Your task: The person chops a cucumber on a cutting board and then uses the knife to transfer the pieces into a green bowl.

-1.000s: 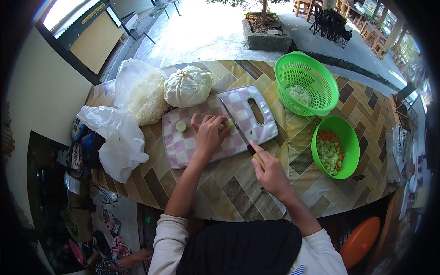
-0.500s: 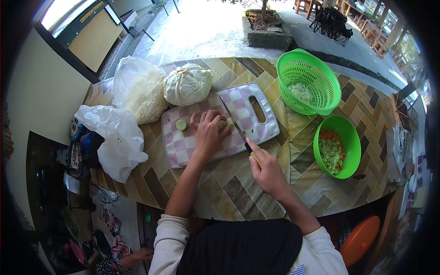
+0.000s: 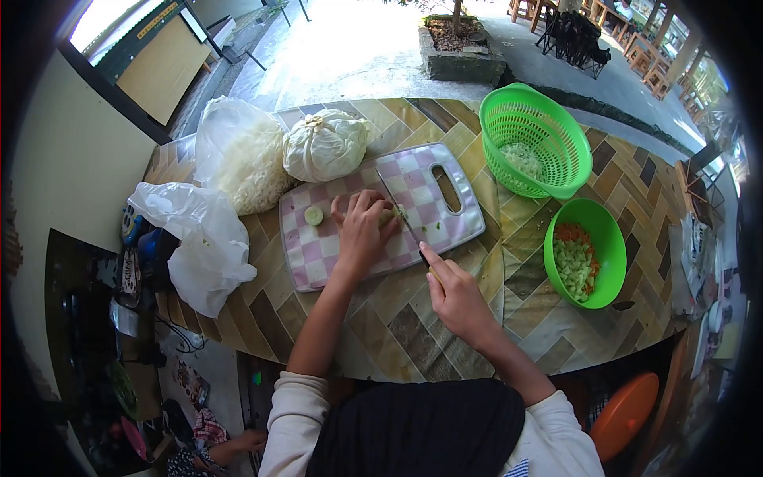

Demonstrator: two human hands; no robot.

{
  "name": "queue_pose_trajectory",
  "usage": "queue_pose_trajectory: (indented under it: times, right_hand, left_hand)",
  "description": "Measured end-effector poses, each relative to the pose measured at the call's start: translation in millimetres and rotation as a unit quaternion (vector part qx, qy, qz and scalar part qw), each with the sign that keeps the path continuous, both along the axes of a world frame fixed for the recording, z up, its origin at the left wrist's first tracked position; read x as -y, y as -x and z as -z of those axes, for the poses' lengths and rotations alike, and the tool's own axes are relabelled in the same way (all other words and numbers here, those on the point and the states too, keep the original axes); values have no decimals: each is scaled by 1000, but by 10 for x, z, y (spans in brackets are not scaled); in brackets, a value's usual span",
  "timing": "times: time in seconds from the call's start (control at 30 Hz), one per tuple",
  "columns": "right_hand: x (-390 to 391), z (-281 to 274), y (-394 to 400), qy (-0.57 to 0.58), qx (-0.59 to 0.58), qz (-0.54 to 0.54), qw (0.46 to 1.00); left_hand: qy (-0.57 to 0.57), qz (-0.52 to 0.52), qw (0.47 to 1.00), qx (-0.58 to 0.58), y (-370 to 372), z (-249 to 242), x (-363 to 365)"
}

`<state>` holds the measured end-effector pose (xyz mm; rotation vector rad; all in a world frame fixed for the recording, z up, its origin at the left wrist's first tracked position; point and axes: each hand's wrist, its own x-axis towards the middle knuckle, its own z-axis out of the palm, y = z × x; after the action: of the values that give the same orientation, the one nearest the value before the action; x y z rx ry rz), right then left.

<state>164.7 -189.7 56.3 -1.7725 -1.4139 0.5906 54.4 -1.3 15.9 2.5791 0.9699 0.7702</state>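
Observation:
A pink-and-white checked cutting board (image 3: 318, 258) lies on the table in front of me. My left hand (image 3: 364, 230) is closed over a pale green vegetable (image 3: 387, 216), seemingly cucumber, pressing it to the board; the fingers hide most of it. In my right hand (image 3: 459, 300) is a knife (image 3: 400, 205), gripped by its handle. The blade slants across the board, right beside the left fingertips and the vegetable. A round cut end piece (image 3: 314, 216) rests on the board to the left of that hand.
Behind the board stand a whole cabbage (image 3: 326, 147) and a clear bag of pale shreds (image 3: 250, 171); a white plastic bag (image 3: 195, 246) lies left. At right are a green colander (image 3: 540, 119) with pale bits and a green bowl (image 3: 608, 262) of diced green and orange vegetables.
The knife has shifted slightly to the left, its blade now closer to the left fingers. My right hand moved left with it. My left hand has stayed in place.

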Motion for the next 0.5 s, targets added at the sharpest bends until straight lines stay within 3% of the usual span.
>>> queue_pose_trajectory:
  times: [0.5]
  right_hand:
    - [-16,69,54,21,27,4,999]
  left_hand:
    - [9,-2,1000,7,-21,39,-32]
